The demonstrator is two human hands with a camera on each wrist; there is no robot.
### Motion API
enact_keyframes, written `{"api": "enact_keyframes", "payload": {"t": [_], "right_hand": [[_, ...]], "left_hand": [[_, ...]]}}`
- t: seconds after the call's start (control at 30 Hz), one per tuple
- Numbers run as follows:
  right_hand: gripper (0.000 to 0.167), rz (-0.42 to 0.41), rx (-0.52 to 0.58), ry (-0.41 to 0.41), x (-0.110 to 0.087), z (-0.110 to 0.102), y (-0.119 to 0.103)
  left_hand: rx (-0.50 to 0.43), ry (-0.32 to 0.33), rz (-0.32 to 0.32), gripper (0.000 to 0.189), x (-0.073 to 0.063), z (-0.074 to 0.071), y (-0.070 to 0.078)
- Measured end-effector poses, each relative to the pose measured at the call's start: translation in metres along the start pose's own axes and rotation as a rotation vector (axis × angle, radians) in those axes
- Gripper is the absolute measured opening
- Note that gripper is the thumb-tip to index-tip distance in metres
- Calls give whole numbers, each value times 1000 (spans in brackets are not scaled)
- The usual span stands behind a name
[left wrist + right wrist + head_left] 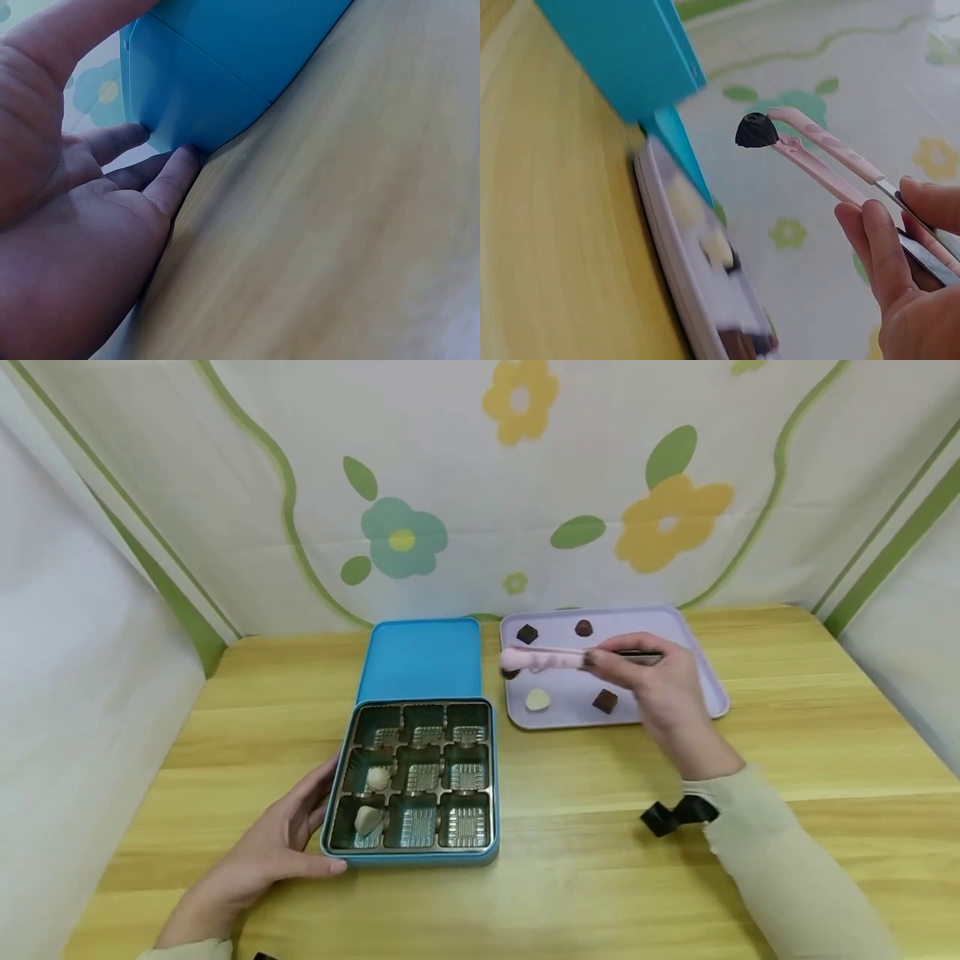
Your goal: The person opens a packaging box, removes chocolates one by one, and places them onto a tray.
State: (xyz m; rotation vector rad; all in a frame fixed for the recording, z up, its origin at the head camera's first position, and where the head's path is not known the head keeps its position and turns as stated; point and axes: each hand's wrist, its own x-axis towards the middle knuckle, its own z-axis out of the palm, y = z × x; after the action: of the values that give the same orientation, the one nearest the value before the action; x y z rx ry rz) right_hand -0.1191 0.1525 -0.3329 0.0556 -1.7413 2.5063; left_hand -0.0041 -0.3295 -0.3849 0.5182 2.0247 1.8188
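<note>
My right hand (pixel 663 681) grips pink-tipped tongs (pixel 551 658), which pinch a dark, ridged, dome-shaped chocolate (pixel 757 130) at their ends. In the head view, that chocolate is mostly hidden under the tips, over the left edge of a lilac tray (pixel 708 693). My left hand (pixel 281 843) holds the front left corner of a blue tin (pixel 420 860), thumb at the front and fingertips against the left side. Inside the tin is a dark divided insert (pixel 441 746). Two white chocolates, one shell-like (pixel 378 778) and one smooth (pixel 367 820), lie in its left column, middle and front rows.
On the tray lie a dark square chocolate (pixel 528 634), a round brown one (pixel 583 627), a white one (pixel 537 699) and a brown angular one (pixel 605 701). A blue lid (pixel 420 656) lies behind the tin. Patterned cloth (pixel 480 485) hangs behind the wooden table (pixel 570 860).
</note>
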Motion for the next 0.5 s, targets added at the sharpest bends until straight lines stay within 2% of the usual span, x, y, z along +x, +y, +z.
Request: {"api": "enact_keyframes", "payload": {"t": [0.13,0.3,0.5], "right_hand": [[13,-15,116,108,3,-39,-8],[17,-23,172,269,13,-82,-14],[17,1,263,431,21,-118,-15]], "left_hand": [[-2,-4,-6,117,0,-1,2],[-8,-9,-4,116,0,-1,1],[-9,-6,-13,116,2,-2,-2]]}}
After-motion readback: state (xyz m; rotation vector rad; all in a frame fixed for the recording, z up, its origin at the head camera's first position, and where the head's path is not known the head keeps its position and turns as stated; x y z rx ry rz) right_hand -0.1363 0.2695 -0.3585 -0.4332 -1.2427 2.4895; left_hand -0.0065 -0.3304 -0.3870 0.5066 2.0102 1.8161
